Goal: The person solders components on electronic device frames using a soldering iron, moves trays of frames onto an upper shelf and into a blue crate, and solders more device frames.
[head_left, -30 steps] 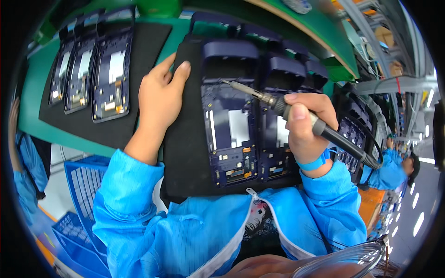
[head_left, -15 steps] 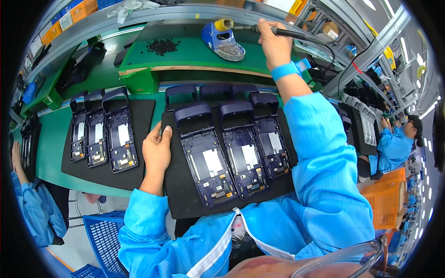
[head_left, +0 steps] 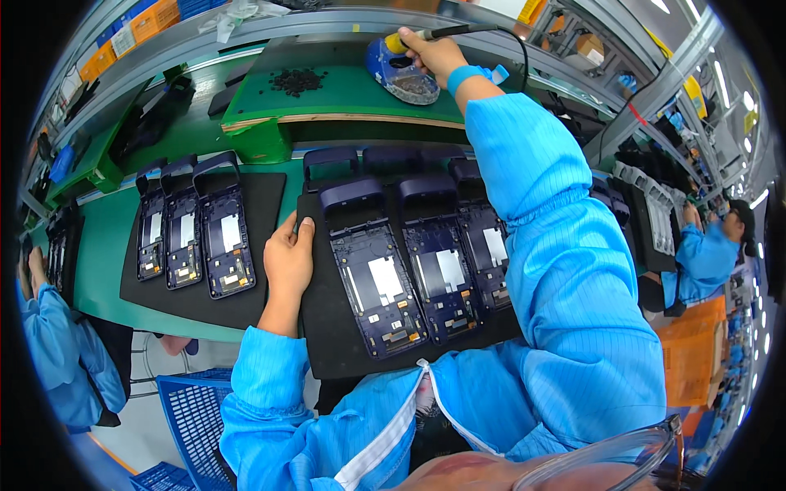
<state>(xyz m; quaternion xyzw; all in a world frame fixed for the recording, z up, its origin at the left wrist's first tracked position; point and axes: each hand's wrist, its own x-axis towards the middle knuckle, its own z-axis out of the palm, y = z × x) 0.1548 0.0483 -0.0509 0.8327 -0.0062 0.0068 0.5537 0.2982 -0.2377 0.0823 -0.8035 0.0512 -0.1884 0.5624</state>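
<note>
My right hand (head_left: 438,59) is closed around the handle of a soldering iron (head_left: 460,30), a dark pen-like tool with a cable. Its front end is at the yellow mouth of a blue iron stand (head_left: 383,64); the tip is hidden. Thumb up, my left hand (head_left: 288,260) grips the left edge of a black foam mat (head_left: 340,348). On that mat lie several dark purple device housings, each with a raised frame at its far end and exposed circuit parts. The nearest housing (head_left: 381,286) is just right of my left hand; my right sleeve partly covers others.
A second black mat (head_left: 274,192) at left carries three similar housings (head_left: 225,237). Small black parts (head_left: 297,81) lie piled on the raised green shelf (head_left: 344,102). A blue basket (head_left: 188,417) stands below left. Co-workers sit at both sides, one (head_left: 706,254) at the right.
My right hand has moved left with the soldering iron, bringing its front end to the stand's mouth. My left hand keeps its place at the mat's edge. The view has shifted slightly.
</note>
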